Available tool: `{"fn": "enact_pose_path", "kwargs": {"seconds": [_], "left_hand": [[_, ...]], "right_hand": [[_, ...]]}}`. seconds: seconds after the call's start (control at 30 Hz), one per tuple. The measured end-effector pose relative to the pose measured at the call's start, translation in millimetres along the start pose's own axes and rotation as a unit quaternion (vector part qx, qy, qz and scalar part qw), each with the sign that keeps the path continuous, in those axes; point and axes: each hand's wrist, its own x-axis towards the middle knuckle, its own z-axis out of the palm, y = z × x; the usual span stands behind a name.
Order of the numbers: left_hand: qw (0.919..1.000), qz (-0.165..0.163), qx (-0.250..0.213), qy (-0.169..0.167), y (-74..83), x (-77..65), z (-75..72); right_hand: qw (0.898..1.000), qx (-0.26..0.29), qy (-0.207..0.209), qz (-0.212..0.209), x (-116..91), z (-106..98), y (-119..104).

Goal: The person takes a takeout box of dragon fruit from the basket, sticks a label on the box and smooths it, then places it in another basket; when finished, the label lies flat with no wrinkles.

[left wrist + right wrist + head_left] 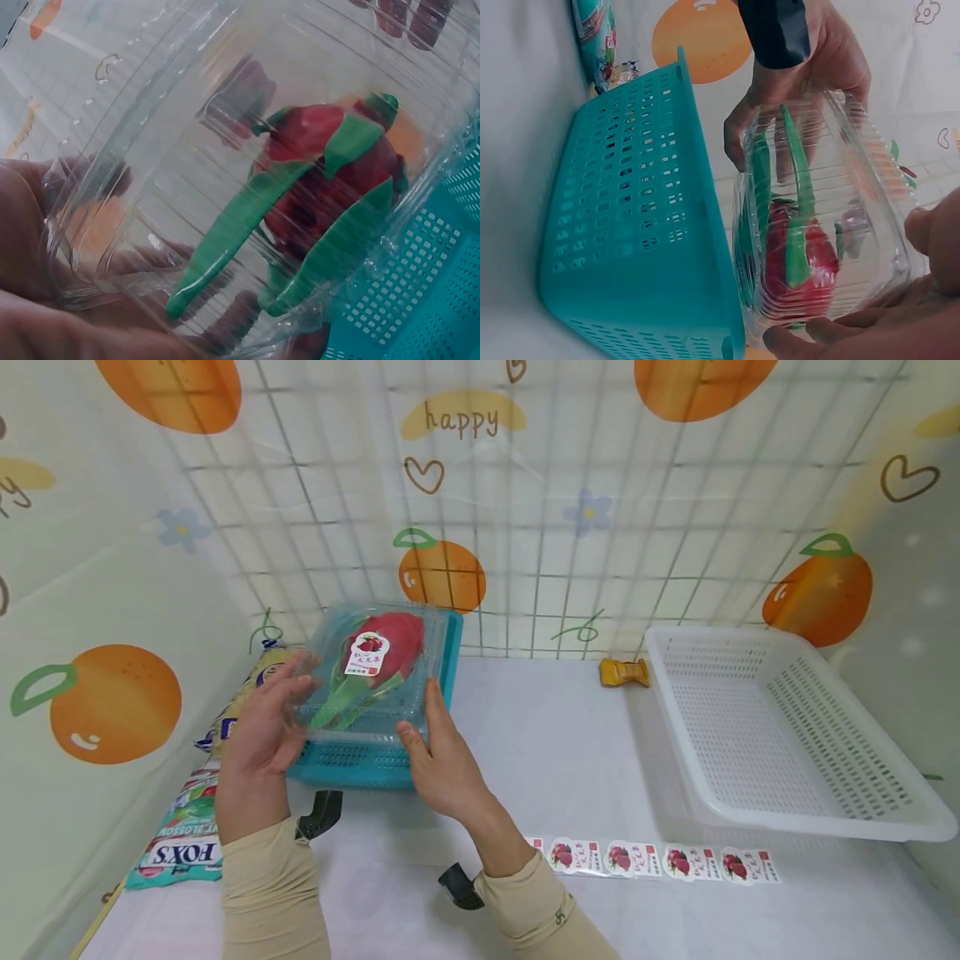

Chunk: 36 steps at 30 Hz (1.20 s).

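A clear plastic clamshell box (401,703) holds a red dragon fruit (405,639) with green leaf tips. A white dragon fruit label (367,662) is on its lid. My left hand (258,722) holds the left end of the box, thumb and fingers on either side in the right wrist view. At the box's right side my right hand (447,768) grips it, thumb on the near edge. The box is over the turquoise basket (453,647), close above its rim in the right wrist view. What the basket contains is hidden.
A white perforated basket (832,833) stands on the right, beside a small yellow-wrapped snack (624,672). Along the table's front lies a strip of dragon fruit stickers (632,858). Left of the turquoise basket are a FOX'S candy bag (183,839) and another yellowish packet (243,697).
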Motion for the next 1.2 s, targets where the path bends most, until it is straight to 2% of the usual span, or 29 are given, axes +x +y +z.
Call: {"fn": "enact_pose_path", "kwargs": {"seconds": [0.07,0.3,0.47,0.7,0.87,1.0,1.2], "left_hand": [[1.0,-0.001,-0.002,-0.001,-0.4,0.0,-1.0],[0.9991,0.001,0.037,-0.02,-1.5,-1.6,-4.4],[0.9986,0.008,0.041,-0.031,-1.4,-2.6,-5.1],[0.9973,-0.002,0.071,-0.02,0.5,-4.0,-4.7],[0.9977,-0.014,0.064,-0.019,1.9,-6.1,-5.8],[0.996,-0.027,0.084,-0.013,3.0,-5.8,-5.2],[0.9949,-0.024,0.098,-0.009,2.7,-4.6,-5.6]], "right_hand": [[1.0,-0.003,-0.003,0.002,-0.5,-0.1,0.6],[0.999,-0.009,-0.015,0.033,-2.4,-3.0,3.6],[0.999,-0.012,-0.01,0.034,-1.9,-2.6,5.0],[0.999,-0.011,-0.009,0.037,-2.9,-0.8,3.6],[0.999,-0.016,-0.008,0.045,-2.8,-0.6,4.0],[0.999,-0.011,-0.006,0.044,-2.3,0.4,4.7],[0.999,-0.003,-0.004,0.049,-1.2,2.1,5.5]]}}
